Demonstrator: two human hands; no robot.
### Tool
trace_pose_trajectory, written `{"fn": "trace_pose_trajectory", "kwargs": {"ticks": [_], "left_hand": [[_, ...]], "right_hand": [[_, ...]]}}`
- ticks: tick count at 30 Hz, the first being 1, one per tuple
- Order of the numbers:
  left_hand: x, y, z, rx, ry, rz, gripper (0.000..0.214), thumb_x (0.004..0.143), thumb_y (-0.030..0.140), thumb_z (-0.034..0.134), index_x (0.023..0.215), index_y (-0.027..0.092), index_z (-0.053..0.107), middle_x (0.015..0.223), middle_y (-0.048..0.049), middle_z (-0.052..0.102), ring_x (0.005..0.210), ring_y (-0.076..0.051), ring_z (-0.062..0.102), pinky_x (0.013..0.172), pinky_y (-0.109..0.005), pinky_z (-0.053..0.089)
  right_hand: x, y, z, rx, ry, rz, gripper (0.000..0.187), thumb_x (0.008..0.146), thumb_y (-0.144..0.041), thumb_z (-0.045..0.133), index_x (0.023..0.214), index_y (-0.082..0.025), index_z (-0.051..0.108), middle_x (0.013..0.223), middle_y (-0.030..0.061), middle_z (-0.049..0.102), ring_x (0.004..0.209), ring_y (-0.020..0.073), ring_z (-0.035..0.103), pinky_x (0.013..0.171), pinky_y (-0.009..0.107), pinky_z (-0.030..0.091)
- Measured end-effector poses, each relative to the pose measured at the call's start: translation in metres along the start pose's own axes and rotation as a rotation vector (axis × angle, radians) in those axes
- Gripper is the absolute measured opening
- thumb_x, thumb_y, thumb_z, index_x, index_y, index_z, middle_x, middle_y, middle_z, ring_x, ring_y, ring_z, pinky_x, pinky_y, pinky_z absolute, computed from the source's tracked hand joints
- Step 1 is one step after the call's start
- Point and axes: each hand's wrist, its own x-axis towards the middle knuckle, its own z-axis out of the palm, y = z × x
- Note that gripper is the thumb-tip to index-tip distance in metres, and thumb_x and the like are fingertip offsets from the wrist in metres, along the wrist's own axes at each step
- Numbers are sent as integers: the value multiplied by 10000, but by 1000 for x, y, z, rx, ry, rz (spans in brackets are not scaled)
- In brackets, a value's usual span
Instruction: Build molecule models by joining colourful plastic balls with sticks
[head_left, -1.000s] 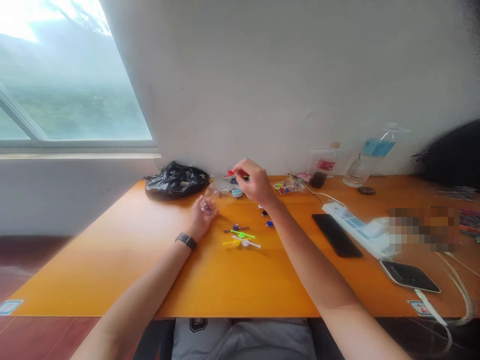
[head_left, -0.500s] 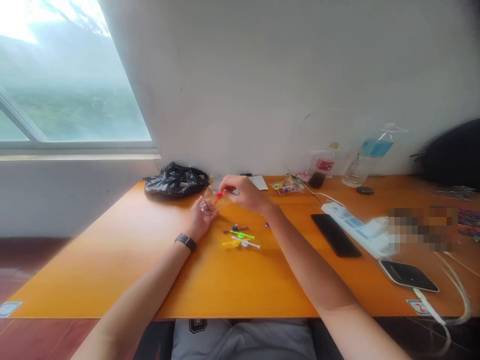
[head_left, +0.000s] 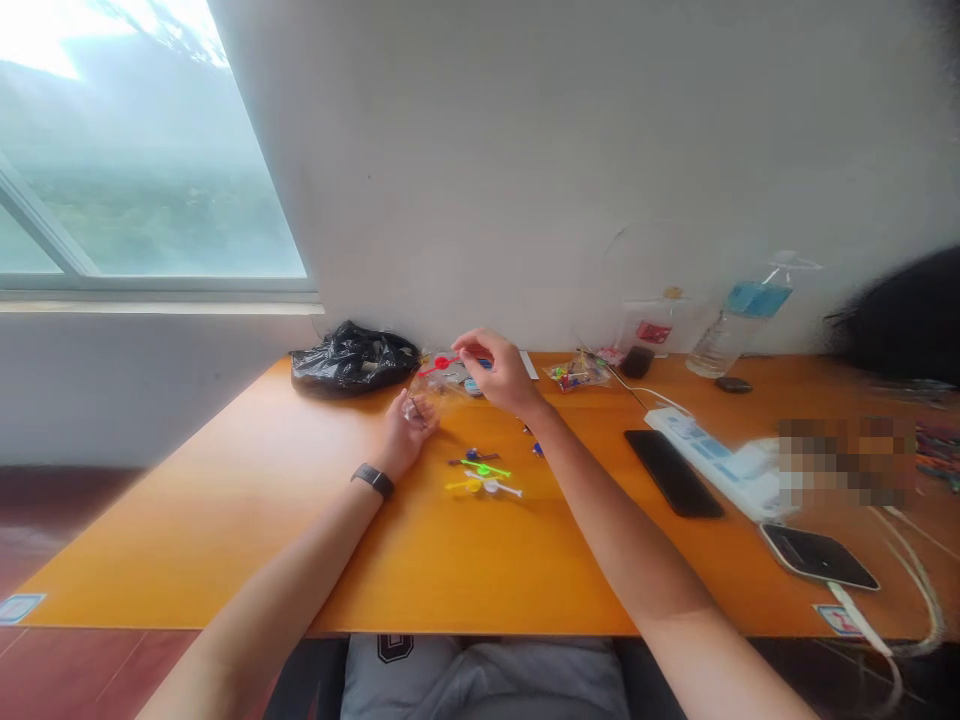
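My right hand [head_left: 501, 372] is raised over the far part of the table, its thumb and fingers pinching one end of a thin red plastic stick with a round disc [head_left: 441, 363]. Lower and to the left, my left hand [head_left: 409, 432] curls palm up around a crumpled clear plastic bag [head_left: 412, 408]; its contents are too small to make out. Between my forearms lie similar plastic sticks: a green one [head_left: 486, 469], a yellow one [head_left: 472, 487], a white one [head_left: 492, 486] and a dark blue one [head_left: 472, 456]. A small blue piece [head_left: 538, 450] is beside my right forearm.
A black plastic bag [head_left: 352, 362] sits at the back left. Farther right are a bag of colourful pieces [head_left: 579, 372], two bottles, a black phone [head_left: 673, 472], a white power strip [head_left: 705, 452] and a cabled device [head_left: 817, 555]. The wall rises behind the table.
My right hand has moved up and right, drawing the red stick away from the clear bag. More of the stick now shows. My left hand stays nearly in place.
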Motion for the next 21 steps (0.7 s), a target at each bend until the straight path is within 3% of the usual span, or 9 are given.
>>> {"fn": "trace_pose_trajectory", "kwargs": {"ticks": [7, 9, 12, 15, 18, 21], "left_hand": [[1, 0, -2, 4, 2, 0, 313, 933, 470, 657, 918, 158, 638, 767, -57, 681, 675, -177, 669, 708, -326, 588], [1, 1, -1, 5, 15, -1, 304, 958, 456, 618, 909, 156, 638, 767, -58, 680, 671, -176, 666, 708, -333, 590], [1, 2, -1, 4, 20, -3, 308, 996, 432, 551, 903, 151, 640, 755, -53, 669, 657, -169, 659, 700, -332, 587], [0, 2, -1, -5, 13, 5, 304, 997, 428, 550, 912, 151, 641, 761, -48, 665, 663, -167, 660, 691, -324, 581], [-1, 2, 0, -6, 31, 3, 304, 988, 432, 562, 910, 150, 643, 761, -49, 663, 671, -170, 661, 688, -325, 582], [-2, 2, 1, -10, 26, -1, 311, 994, 435, 560, 894, 152, 643, 736, -47, 650, 664, -166, 655, 680, -312, 580]], "right_hand": [[6, 21, -2, 445, 216, 230, 226, 844, -353, 740, 992, -248, 605, 920, -23, 546, 876, 158, 702, 917, 361, 613], [5, 26, -1, 501, 218, 275, 241, 840, -368, 746, 997, -247, 607, 948, -22, 546, 870, 145, 690, 910, 358, 618], [1, 30, 0, 520, 122, 304, 229, 892, -397, 698, 1036, -241, 613, 917, -17, 567, 852, 140, 664, 907, 348, 604], [-4, 33, 0, 377, -47, 307, 167, 961, -353, 566, 1067, -231, 612, 816, -25, 549, 737, 136, 603, 778, 304, 565], [-8, 33, 3, 27, -143, 202, 186, 978, -244, 441, 1029, -209, 616, 797, -10, 560, 711, 146, 555, 713, 281, 478], [-12, 29, 8, -340, -229, 90, 158, 973, -234, 500, 1035, -193, 638, 881, 25, 642, 798, 172, 586, 748, 288, 429]]}}
